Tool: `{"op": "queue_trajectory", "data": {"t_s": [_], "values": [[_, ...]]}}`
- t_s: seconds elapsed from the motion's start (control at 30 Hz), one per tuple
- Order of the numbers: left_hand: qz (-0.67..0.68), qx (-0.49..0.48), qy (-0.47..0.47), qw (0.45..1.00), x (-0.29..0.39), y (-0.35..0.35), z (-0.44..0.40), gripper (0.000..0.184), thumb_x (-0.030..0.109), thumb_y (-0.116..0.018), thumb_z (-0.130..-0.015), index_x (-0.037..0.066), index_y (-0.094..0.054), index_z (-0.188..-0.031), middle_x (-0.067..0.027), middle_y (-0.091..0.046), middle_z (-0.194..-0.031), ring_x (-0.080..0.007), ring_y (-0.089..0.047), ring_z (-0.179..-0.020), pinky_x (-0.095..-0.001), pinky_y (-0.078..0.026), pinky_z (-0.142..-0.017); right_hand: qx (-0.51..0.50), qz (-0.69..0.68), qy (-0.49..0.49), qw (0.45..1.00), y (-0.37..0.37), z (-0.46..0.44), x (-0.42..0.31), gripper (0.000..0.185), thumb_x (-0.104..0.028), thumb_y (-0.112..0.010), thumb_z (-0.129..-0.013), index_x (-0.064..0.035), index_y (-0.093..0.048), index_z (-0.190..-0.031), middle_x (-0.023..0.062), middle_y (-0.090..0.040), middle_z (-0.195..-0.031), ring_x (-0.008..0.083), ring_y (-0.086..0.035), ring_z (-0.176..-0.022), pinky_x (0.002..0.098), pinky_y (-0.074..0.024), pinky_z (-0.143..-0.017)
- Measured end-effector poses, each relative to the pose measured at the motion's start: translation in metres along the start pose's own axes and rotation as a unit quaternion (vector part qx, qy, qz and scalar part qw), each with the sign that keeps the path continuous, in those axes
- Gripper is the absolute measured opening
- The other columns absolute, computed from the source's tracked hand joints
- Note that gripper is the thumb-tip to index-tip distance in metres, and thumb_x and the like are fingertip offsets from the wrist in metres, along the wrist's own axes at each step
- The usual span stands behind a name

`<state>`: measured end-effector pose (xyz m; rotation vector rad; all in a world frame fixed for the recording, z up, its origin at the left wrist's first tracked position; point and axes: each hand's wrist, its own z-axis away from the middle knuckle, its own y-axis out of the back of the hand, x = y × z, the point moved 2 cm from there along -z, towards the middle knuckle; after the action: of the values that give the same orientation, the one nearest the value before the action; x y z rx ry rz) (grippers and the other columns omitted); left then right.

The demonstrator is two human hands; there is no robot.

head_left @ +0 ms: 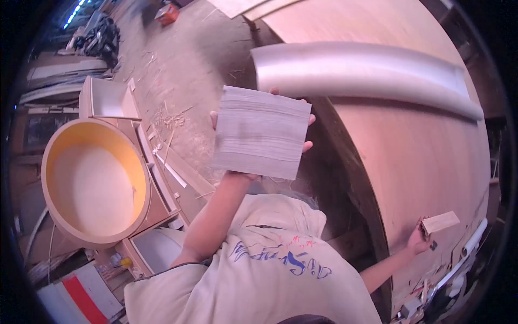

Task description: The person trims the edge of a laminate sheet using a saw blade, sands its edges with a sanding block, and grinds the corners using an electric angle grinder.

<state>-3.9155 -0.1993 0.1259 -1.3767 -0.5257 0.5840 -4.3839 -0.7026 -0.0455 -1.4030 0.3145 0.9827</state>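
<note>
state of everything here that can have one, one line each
Grey square wood-grain panel: raised on left hand, fingers spread
Pale rectangular wooden block: gripped by right hand
Round yellow-lined wooden tub: open-topped
Curved silvery sheet: bowed, lying on pinkish plywood surface

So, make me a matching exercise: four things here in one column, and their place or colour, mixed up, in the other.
1. Grey board
2. Round tub
3. Small wood block
4. Curved shiny sheet

A. Held in the right hand
B. Lying on the large wooden panel
C. Held up by the left hand
D. Yellow around the inner wall

Right pairs: 1-C, 2-D, 3-A, 4-B.
</note>
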Motion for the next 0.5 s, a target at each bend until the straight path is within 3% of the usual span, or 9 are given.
{"op": "queue_trajectory", "data": {"t_s": [0.1, 0.13, 0.2, 0.33, 0.37, 0.43, 0.47, 0.5], "values": [[-0.077, -0.063, -0.035, 0.994, 0.048, 0.003, -0.005, 0.113, 0.093, -0.058, -0.060, 0.032, -0.037, -0.152, -0.0187, -0.027, -0.160, -0.0500, -0.017, -0.147, -0.0802, -0.023, -0.107, -0.060, -0.021, 0.008, 0.998, -0.151, 0.057, 0.066, 0.090, -0.013, -0.065, -0.074, 0.0112, -0.023, -0.150, 0.0322, -0.034, -0.151, 0.0476, -0.033, -0.142, 0.0633, -0.0171, -0.121], [-0.036, -0.071, -0.033, 0.996, 0.064, 0.003, -0.006, 0.116, 0.095, -0.055, -0.060, 0.029, -0.036, -0.153, -0.0199, -0.027, -0.160, -0.0510, -0.018, -0.147, -0.0796, -0.022, -0.107, -0.098, -0.035, 0.005, 0.995, -0.189, 0.067, 0.082, 0.095, -0.010, -0.064, -0.069, 0.0109, -0.020, -0.151, 0.0323, -0.032, -0.153, 0.0488, -0.030, -0.144, 0.0634, -0.0164, -0.122], [0.046, -0.085, -0.025, 0.995, 0.105, 0.000, -0.007, 0.123, 0.099, -0.049, -0.059, 0.023, -0.032, -0.155, -0.0223, -0.026, -0.159, -0.0531, -0.021, -0.145, -0.0785, -0.022, -0.108, -0.116, -0.012, 0.026, 0.993, -0.253, 0.072, 0.107, 0.097, -0.010, -0.064, -0.068, 0.0110, -0.019, -0.151, 0.0317, -0.032, -0.153, 0.0482, -0.030, -0.144, 0.0630, -0.0165, -0.122], [-0.039, -0.080, -0.050, 0.995, 0.192, -0.022, -0.003, 0.124, 0.101, -0.045, -0.058, 0.026, -0.032, -0.156, -0.0220, -0.025, -0.160, -0.0521, -0.021, -0.145, -0.0795, -0.019, -0.108, -0.186, -0.019, 0.038, 0.982, -0.365, 0.061, 0.158, 0.095, -0.011, -0.064, -0.070, 0.0105, -0.019, -0.152, 0.0309, -0.034, -0.153, 0.0470, -0.032, -0.144, 0.0638, -0.0189, -0.121], [-0.038, -0.095, -0.056, 0.993, 0.212, -0.022, -0.003, 0.124, 0.101, -0.046, -0.058, 0.026, -0.032, -0.156, -0.0219, -0.024, -0.161, -0.0512, -0.021, -0.146, -0.0800, -0.019, -0.107, -0.116, 0.195, 0.158, 0.961, -0.443, 0.090, 0.201, 0.094, -0.014, -0.063, -0.072, 0.0104, -0.020, -0.151, 0.0306, -0.035, -0.152, 0.0464, -0.034, -0.143, 0.0640, -0.0206, -0.120], [-0.038, -0.133, -0.064, 0.988, 0.253, -0.022, -0.008, 0.125, 0.101, -0.047, -0.057, 0.025, -0.032, -0.155, -0.0215, -0.023, -0.161, -0.0492, -0.019, -0.147, -0.0810, -0.017, -0.107, -0.130, 0.229, 0.162, 0.951, -0.505, 0.103, 0.234, 0.091, -0.020, -0.062, -0.075, 0.0106, -0.021, -0.151, 0.0307, -0.035, -0.151, 0.0457, -0.036, -0.141, 0.0631, -0.0237, -0.119], [-0.014, -0.140, -0.075, 0.987, 0.272, -0.023, -0.014, 0.123, 0.098, -0.052, -0.058, 0.025, -0.033, -0.155, -0.0230, -0.021, -0.161, -0.0491, -0.018, -0.148, -0.0798, -0.016, -0.108, -0.221, 0.046, 0.042, 0.973, -0.514, 0.086, 0.236, 0.090, -0.023, -0.060, -0.076, 0.0109, -0.022, -0.150, 0.0310, -0.035, -0.151, 0.0456, -0.037, -0.140, 0.0619, -0.0251, -0.119], [0.009, -0.144, -0.088, 0.986, 0.286, -0.022, -0.018, 0.121, 0.094, -0.057, -0.059, 0.024, -0.033, -0.155, -0.0244, -0.020, -0.162, -0.0490, -0.016, -0.148, -0.0786, -0.015, -0.110, -0.237, 0.055, 0.019, 0.970, -0.529, 0.082, 0.251, 0.090, -0.025, -0.061, -0.076, 0.0112, -0.024, -0.149, 0.0308, -0.037, -0.149, 0.0447, -0.040, -0.138, 0.0601, -0.0284, -0.118]]}}
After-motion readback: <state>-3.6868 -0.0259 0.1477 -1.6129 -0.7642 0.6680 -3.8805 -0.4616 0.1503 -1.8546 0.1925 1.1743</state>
